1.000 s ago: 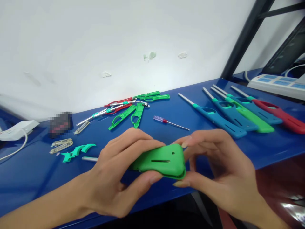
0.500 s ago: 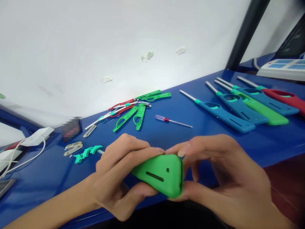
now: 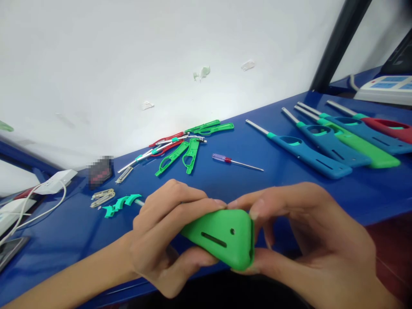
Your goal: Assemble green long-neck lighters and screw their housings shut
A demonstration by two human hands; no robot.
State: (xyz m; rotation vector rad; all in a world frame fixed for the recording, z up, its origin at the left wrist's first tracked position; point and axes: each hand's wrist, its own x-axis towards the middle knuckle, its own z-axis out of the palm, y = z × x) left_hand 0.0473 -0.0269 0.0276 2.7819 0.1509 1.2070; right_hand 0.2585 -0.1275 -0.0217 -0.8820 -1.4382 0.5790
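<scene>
A green long-neck lighter (image 3: 222, 238) is held over the front edge of the table, its wide handle end turned to the right. A long slot and a round hole show on its upper face, and a dark seam runs along the end. My left hand (image 3: 174, 236) wraps round the handle from the left. My right hand (image 3: 309, 236) pinches the wide end, thumb below and fingers above. The far part of the lighter is hidden behind my left hand; a bit of its metal tube appears beside the teal triggers (image 3: 122, 204).
A screwdriver (image 3: 236, 162) lies behind my hands on the blue table (image 3: 225, 184). Several whole lighters (image 3: 309, 156) rest at the right. Green shell halves (image 3: 191, 156), red shells and metal tubes lie at the back. White cables (image 3: 61, 201) and a phone (image 3: 13, 251) are at the left.
The whole view has shifted slightly. Both hands keep the same hold on the green lighter, which sits a little farther right in the picture.
</scene>
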